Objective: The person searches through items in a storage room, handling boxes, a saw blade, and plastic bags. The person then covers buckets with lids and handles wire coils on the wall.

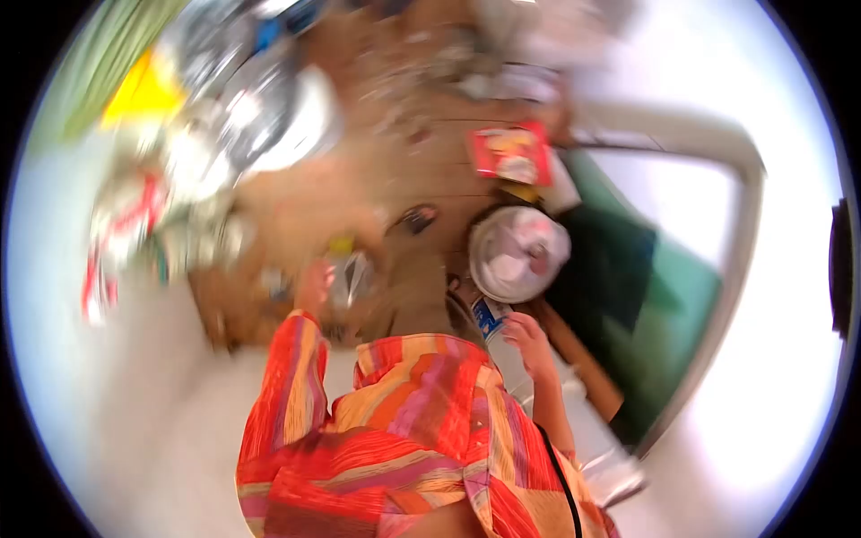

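Observation:
My left hand (314, 285) reaches forward over the brown floor, smeared by motion, so its fingers cannot be made out. Just right of it is a clear, shiny object (354, 278) with a yellow patch at its top; whether the hand touches it I cannot tell. My right hand (531, 345) hangs low on the right, fingers loosely apart and nothing in them. A blue and white packet (489, 316) lies close to those fingertips. Beyond it stands a round white tub (520, 255) with pale and reddish contents that are too blurred to name.
A red packet (511, 152) lies past the tub. Along the right is a green panel (686, 291) with a pale frame. Shiny metal vessels (260, 108) and a yellow item (143, 94) crowd the far left. A wooden strip (574, 354) runs beside my right hand.

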Demonstrator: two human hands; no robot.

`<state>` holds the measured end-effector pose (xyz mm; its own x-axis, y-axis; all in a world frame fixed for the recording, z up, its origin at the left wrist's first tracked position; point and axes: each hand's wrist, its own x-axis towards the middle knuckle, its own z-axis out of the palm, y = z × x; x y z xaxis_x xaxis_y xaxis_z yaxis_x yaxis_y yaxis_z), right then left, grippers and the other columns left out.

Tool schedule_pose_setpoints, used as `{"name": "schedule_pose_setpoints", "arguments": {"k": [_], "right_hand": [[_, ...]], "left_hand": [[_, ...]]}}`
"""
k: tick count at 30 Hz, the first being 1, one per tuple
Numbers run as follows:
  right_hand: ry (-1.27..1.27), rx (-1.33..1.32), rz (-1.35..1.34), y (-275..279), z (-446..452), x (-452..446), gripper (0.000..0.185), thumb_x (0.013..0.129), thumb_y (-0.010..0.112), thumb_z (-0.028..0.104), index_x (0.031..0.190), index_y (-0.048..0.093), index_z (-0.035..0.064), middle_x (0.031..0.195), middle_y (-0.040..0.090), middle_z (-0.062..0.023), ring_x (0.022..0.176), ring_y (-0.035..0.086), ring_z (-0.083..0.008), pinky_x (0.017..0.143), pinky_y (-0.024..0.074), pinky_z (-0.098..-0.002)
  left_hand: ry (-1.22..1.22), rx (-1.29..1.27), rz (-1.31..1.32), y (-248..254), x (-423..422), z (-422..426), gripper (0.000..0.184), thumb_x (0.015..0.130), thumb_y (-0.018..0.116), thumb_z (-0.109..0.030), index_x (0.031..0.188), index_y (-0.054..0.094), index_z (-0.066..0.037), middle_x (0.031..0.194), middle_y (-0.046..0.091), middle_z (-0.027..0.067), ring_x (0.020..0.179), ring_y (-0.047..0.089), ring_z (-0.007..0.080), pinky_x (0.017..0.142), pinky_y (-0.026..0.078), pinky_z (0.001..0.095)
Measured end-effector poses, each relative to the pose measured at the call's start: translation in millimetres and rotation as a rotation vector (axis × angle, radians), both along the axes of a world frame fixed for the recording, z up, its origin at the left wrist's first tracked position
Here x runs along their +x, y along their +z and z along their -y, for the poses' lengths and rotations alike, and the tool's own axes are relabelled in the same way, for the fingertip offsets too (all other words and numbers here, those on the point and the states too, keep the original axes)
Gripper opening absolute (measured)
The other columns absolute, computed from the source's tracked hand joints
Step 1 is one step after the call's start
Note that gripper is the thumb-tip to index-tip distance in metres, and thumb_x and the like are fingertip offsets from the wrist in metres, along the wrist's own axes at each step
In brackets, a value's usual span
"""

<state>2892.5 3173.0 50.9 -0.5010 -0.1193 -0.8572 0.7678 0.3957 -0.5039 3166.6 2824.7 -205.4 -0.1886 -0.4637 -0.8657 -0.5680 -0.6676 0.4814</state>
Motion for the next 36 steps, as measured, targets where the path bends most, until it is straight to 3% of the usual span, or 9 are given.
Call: {"name": "schedule_pose_setpoints", "arguments": {"k": [2,4,6,8,10,16,21,28,36], "right_hand": [[0.238,-0.034,-0.120,31.8,-14.3,10.6,0.029,0.085,0.050,0.016,0.110,0.053,0.0006,0.097,0.059,-0.0077,0.088,0.056,-0.0140,0.077,0.0447,-0.0266],[0.038,0.022,-0.230,30.9,-61.8,30.1,0.028,0.086,0.049,0.016,0.109,0.053,0.0007,0.096,0.058,-0.0065,0.086,0.056,-0.0136,0.075,0.0445,-0.0261],[-0.108,0.151,-0.291,39.8,-93.3,44.3,0.027,0.087,0.049,0.016,0.109,0.052,0.0005,0.097,0.057,-0.0054,0.083,0.055,-0.0128,0.073,0.0442,-0.0248],[-0.327,0.231,-0.389,34.7,-118.8,115.9,0.028,0.087,0.049,0.018,0.110,0.052,0.0012,0.098,0.057,-0.0061,0.084,0.055,-0.0130,0.074,0.0441,-0.0254],[-0.787,0.154,-0.314,84.5,-144.7,155.4,0.029,0.086,0.050,0.019,0.109,0.052,0.0021,0.097,0.057,-0.0064,0.085,0.055,-0.0133,0.075,0.0445,-0.0267],[-1.691,0.286,-0.533,128.0,-111.8,326.9,0.034,0.086,0.050,0.020,0.115,0.048,0.0032,0.101,0.056,-0.0061,0.088,0.054,-0.0164,0.078,0.0441,-0.0285],[-1.987,0.236,-0.780,188.4,-148.1,361.6,0.050,0.089,0.048,0.024,0.130,0.034,0.0006,0.122,0.045,-0.0106,0.102,0.047,-0.0166,0.090,0.0386,-0.0280],[-2.039,-0.125,-1.028,179.0,-259.8,358.5,0.048,0.091,0.042,0.024,0.131,0.030,-0.0012,0.132,0.035,-0.0111,0.113,0.040,-0.0189,0.097,0.0324,-0.0291],[-2.001,-0.165,-0.818,200.5,-298.8,332.8,0.045,0.093,0.035,0.029,0.128,0.036,0.0013,0.129,0.042,-0.0055,0.116,0.041,-0.0170,0.092,0.0354,-0.0322]], "left_hand": [[-0.045,0.184,-0.407,56.5,-170.1,-15.4,0.041,0.089,0.048,-0.024,0.123,0.039,-0.005,0.109,0.053,0.0121,0.096,0.054,0.0180,0.080,0.044,0.0277],[-0.500,0.096,-0.676,122.2,-301.6,-49.8,0.041,0.089,0.047,-0.022,0.125,0.039,-0.004,0.112,0.053,0.0084,0.094,0.052,0.0158,0.083,0.043,0.0277],[-0.646,0.144,-0.729,176.2,-394.5,-83.3,0.040,0.089,0.047,-0.022,0.124,0.040,-0.005,0.112,0.053,0.0080,0.094,0.052,0.0148,0.083,0.043,0.0279],[-0.766,0.157,-0.818,200.4,-424.0,-120.7,0.037,0.089,0.047,-0.021,0.123,0.042,-0.005,0.112,0.053,0.0064,0.092,0.052,0.0124,0.082,0.043,0.0281],[-1.069,0.232,-0.793,229.3,-462.2,-203.9,0.034,0.089,0.050,-0.020,0.119,0.047,-0.007,0.109,0.055,0.0050,0.087,0.054,0.0110,0.080,0.044,0.0278],[-1.780,0.499,-0.975,337.1,-428.8,-373.1,0.031,0.090,0.048,-0.018,0.118,0.049,-0.005,0.106,0.057,0.0050,0.085,0.055,0.0098,0.076,0.045,0.0234],[-2.006,0.641,-1.080,406.6,-389.5,-503.2,0.030,0.090,0.046,-0.017,0.117,0.050,-0.003,0.107,0.056,0.0058,0.091,0.053,0.0115,0.079,0.045,0.0256],[-2.093,0.730,-0.890,460.0,-369.5,-633.5,0.043,0.089,0.048,-0.027,0.122,0.040,0.000,0.119,0.047,0.0100,0.104,0.047,0.0203,0.090,0.039,0.0349],[-2.314,0.756,-0.627,465.7,-361.3,-676.9,0.048,0.090,0.038,-0.046,0.118,0.050,-0.008,0.115,0.054,0.0059,0.104,0.050,0.0162,0.090,0.039,0.0352]]}}
